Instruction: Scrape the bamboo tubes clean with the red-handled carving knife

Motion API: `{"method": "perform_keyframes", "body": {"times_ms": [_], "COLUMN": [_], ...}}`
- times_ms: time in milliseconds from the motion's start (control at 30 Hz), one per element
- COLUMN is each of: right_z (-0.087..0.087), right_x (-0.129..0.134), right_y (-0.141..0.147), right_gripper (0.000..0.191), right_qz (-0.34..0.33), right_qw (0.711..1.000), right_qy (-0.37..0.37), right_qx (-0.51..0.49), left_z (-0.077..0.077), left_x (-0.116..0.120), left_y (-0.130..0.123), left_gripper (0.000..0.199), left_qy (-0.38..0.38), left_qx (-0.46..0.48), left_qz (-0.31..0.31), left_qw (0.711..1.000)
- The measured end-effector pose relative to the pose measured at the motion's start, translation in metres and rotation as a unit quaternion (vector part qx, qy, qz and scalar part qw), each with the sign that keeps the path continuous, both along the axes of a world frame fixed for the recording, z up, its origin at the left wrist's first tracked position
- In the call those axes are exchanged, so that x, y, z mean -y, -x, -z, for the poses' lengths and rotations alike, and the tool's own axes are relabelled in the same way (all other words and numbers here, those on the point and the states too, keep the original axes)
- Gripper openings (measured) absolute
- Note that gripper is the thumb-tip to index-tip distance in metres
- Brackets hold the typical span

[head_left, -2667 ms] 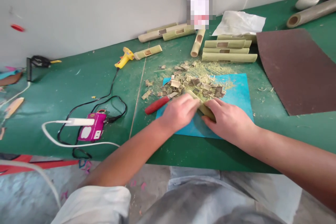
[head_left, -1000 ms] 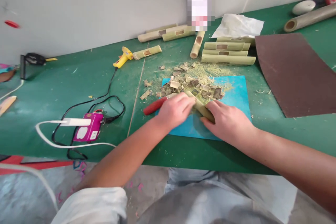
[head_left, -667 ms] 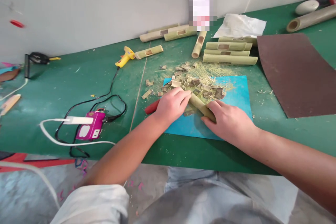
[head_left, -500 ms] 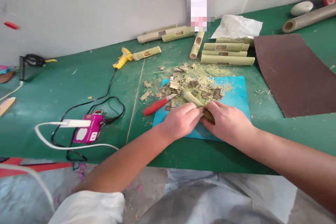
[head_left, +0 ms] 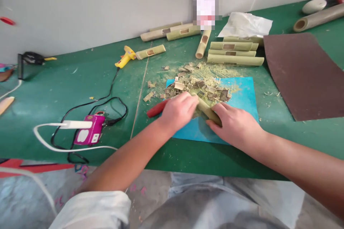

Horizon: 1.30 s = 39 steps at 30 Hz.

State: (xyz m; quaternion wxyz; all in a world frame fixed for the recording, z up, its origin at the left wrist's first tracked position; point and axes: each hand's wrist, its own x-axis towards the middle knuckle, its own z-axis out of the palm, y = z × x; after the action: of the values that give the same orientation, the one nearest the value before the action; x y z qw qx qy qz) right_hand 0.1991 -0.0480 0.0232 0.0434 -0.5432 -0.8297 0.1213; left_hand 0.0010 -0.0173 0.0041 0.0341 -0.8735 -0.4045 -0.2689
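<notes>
The right hand (head_left: 236,123) grasps a bamboo tube (head_left: 208,110) over the blue sheet (head_left: 238,103); the left hand (head_left: 179,111) curls at its ten-o'clock end. A red-handled knife (head_left: 157,108) lies at the left hand's nine o'clock.

Chips (head_left: 201,83) beyond bamboo tube (head_left: 207,110), open table (head_left: 204,155) nearside

A yellow glue gun (head_left: 125,57) lies beyond a magenta power adapter (head_left: 90,130) on the green table (head_left: 53,93).
</notes>
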Motion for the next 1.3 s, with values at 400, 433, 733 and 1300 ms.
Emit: {"method": "perform_keyframes", "body": {"times_ms": [400,433,733,1300], "right_z": [-0.0011,-0.0011,-0.0024,-0.0007], "right_x": [0.0001,0.0002,-0.0002,0.0011], "right_y": [0.001,0.0007,0.0015,0.0017], "right_gripper": [0.021,0.022,0.022,0.021], "right_qz": [-0.001,0.001,0.003,-0.004], "right_qw": [1.0,1.0,1.0,0.999], "right_qy": [-0.001,-0.001,-0.002,-0.021], "right_qx": [0.018,0.018,0.027,0.029], "left_z": [0.0,0.0001,-0.0005,-0.0062], "left_x": [-0.0002,-0.0004,0.0008,-0.0013], "left_y": [0.0008,0.001,0.0008,-0.0029], "left_gripper": [0.022,0.023,0.024,0.027], "left_qy": [0.024,0.013,-0.005,-0.01], "left_qx": [-0.007,-0.001,-0.01,-0.023], "left_qz": [0.044,0.021,0.017,-0.012], "left_qw": [0.999,1.0,1.0,1.0]}}
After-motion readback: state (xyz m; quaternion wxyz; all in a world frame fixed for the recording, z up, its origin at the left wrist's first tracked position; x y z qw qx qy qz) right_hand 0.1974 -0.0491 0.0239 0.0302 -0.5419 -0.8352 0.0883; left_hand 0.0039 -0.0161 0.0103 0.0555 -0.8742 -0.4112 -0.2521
